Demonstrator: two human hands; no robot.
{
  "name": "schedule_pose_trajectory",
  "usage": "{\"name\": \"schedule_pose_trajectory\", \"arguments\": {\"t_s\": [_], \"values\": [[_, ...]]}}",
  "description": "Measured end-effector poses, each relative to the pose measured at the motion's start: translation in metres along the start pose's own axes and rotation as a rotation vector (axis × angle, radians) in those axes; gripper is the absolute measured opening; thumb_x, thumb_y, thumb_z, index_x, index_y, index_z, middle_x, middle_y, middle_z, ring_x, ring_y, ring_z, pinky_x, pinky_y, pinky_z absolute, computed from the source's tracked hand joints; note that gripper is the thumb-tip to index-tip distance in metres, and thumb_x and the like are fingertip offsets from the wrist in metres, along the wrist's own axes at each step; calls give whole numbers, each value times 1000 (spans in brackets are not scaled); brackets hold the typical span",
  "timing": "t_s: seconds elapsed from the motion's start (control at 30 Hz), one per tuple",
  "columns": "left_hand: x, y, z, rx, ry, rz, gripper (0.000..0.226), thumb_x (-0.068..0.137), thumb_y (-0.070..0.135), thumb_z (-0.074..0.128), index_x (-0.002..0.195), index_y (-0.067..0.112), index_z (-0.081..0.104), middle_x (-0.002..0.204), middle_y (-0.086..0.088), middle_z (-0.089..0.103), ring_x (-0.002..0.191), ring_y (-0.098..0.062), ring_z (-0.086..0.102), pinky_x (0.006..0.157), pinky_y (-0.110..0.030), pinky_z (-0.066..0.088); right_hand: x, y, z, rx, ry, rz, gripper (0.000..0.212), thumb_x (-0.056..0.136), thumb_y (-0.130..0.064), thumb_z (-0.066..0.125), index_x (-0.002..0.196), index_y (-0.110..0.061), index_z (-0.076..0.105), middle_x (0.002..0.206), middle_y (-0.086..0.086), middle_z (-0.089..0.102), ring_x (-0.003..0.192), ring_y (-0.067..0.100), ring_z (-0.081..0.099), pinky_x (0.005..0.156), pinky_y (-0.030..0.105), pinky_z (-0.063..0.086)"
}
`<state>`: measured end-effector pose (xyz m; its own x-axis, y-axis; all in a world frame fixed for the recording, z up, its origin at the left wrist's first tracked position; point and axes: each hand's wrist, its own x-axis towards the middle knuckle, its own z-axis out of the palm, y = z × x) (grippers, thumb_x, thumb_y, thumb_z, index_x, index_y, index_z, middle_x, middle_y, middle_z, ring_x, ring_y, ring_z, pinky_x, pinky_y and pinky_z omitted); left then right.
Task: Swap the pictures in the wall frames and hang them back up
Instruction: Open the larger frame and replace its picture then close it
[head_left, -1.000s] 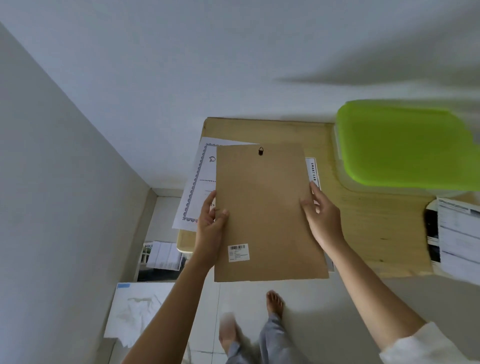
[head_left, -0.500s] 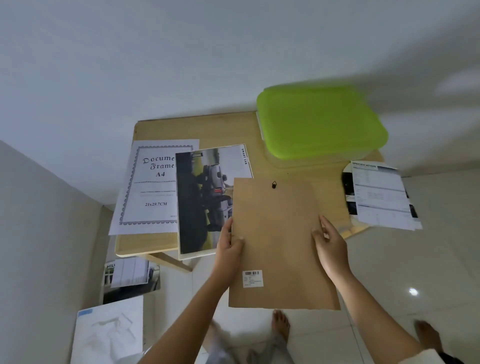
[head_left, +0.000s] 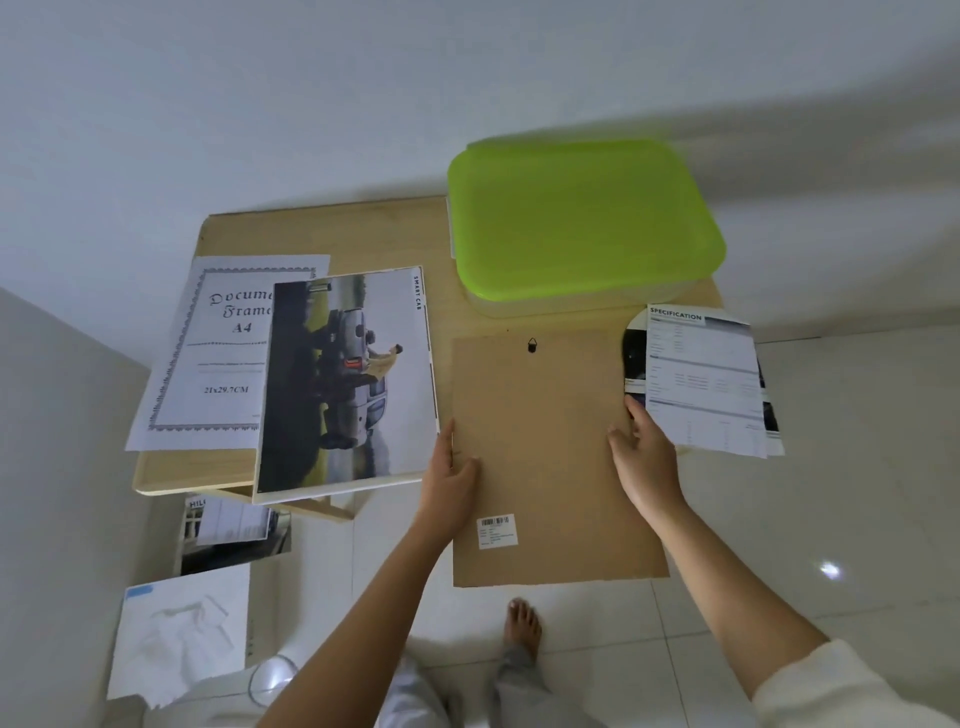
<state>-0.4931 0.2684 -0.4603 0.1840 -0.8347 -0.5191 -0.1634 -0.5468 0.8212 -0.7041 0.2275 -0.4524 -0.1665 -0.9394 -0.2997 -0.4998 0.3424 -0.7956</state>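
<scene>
I hold a brown backing board (head_left: 550, 447) by its two long edges, over the right half of the wooden table (head_left: 322, 234). A small black hanger sits near its top and a barcode sticker near its bottom. My left hand (head_left: 449, 473) grips the left edge with the thumb on top. My right hand (head_left: 644, 452) grips the right edge. To the left lies a car picture (head_left: 348, 379) in a white frame, overlapping a "Document Frame A4" sheet (head_left: 218, 353). A specification sheet (head_left: 701, 379) lies at the right.
A lime-green lidded box (head_left: 576, 218) stands at the back right of the table against the white wall. Papers and another picture (head_left: 234, 535) lie on the floor at the left. My bare foot (head_left: 522, 629) stands on the tiled floor below the board.
The board has moved right and down, off the car picture, which now shows fully. My view has swung right and down toward the table.
</scene>
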Motion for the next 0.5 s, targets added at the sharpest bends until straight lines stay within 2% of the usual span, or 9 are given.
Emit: {"name": "schedule_pose_trajectory", "arguments": {"t_s": [0.07, 0.13, 0.23, 0.37, 0.5], "values": [[2, -2, 0, 41, 70, -22, 61, 94, 14, 45, 147, 24, 18, 139, -3, 45, 113, -18, 50, 99, -37, 43, 6, 1, 6, -87, -34, -28, 52, 96, -16, 45, 145, -12, 27, 146, 10, 36, 136, 21, 33, 106, 26, 27], [3, -2, 2, 94, 157, -48, 61, 93, 17, 46, 147, 24, 19, 136, -7, 48, 111, -22, 52, 95, -37, 45, 10, -1, 11, -187, -60, -47, 54, 95, -18, 47, 145, -11, 26, 143, 14, 33, 132, 24, 36, 101, 22, 28], [2, 2, 8, 197, 227, -47, 64, 92, 19, 51, 148, 18, 18, 142, -9, 34, 126, -26, 40, 104, -40, 36, 13, -3, 19, -261, -48, -97, 55, 95, -18, 49, 143, -7, 27, 134, 16, 32, 119, 25, 43, 90, 17, 31], [1, 6, 20, 273, 253, -12, 64, 91, 16, 53, 145, 11, 20, 139, -10, 24, 127, -26, 34, 109, -38, 30, 16, 0, 25, -329, -38, -136, 54, 94, -18, 50, 141, -3, 30, 131, 18, 33, 118, 27, 43, 98, 29, 38], [5, 3, 28, 450, 240, 79, 50, 88, 15, 55, 132, 6, 33, 142, -11, 21, 132, -29, 25, 107, -33, 26, 19, 2, 22, -368, -14, -131, 53, 93, -19, 51, 140, -2, 33, 131, 18, 35, 122, 28, 37, 101, 31, 35]]}}
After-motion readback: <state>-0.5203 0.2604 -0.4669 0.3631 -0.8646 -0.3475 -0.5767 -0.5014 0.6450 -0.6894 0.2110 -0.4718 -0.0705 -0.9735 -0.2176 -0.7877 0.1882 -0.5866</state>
